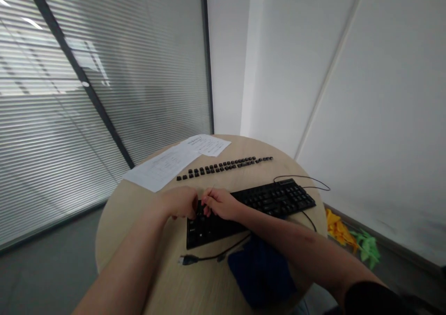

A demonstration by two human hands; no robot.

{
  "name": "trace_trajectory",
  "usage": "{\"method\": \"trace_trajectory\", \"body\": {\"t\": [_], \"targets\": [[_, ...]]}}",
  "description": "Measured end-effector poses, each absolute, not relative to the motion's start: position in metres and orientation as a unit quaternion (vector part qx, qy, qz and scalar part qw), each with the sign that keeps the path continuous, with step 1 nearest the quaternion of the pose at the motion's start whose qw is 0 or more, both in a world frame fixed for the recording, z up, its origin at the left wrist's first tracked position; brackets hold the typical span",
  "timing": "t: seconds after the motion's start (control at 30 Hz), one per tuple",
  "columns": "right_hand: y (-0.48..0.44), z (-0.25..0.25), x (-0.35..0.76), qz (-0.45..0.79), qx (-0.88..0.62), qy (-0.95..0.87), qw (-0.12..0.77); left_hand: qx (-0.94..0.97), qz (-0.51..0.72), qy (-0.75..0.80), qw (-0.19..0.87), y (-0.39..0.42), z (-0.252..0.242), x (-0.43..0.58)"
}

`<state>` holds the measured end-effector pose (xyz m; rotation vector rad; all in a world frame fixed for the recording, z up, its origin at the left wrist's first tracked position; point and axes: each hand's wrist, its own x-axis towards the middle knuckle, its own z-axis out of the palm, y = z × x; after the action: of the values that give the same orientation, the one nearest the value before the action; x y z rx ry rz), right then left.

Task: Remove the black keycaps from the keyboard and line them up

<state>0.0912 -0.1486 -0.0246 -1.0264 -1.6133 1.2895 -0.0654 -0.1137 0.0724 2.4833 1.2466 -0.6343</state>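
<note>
A black keyboard (pixel 265 201) lies across a round wooden table (pixel 114 217). My left hand (pixel 181 201) rests curled at the keyboard's left end, fingers closed. My right hand (pixel 219 202) sits beside it over the left keys, fingers pinched together on a thin wire-like tool that is hard to make out. A row of several loose black keycaps (pixel 223 166) lies on the table beyond the hands. The keyboard's cable ends in a USB plug (pixel 186 259) near the front edge.
Two printed paper sheets (pixel 174 161) lie at the table's far left. A dark blue cloth (pixel 259 271) sits near me below the keyboard. Orange and green items (pixel 351 240) lie on the floor at right. Window blinds at left, white walls behind.
</note>
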Motion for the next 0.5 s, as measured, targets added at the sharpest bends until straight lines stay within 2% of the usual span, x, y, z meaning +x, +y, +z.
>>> {"method": "trace_trajectory", "body": {"t": [0.5], "targets": [[-0.1442,-0.029,0.0912,0.506,-0.405,-0.65,0.398,0.882,-0.185,0.422,0.1,-0.1215,0.0773,-0.0587]]}}
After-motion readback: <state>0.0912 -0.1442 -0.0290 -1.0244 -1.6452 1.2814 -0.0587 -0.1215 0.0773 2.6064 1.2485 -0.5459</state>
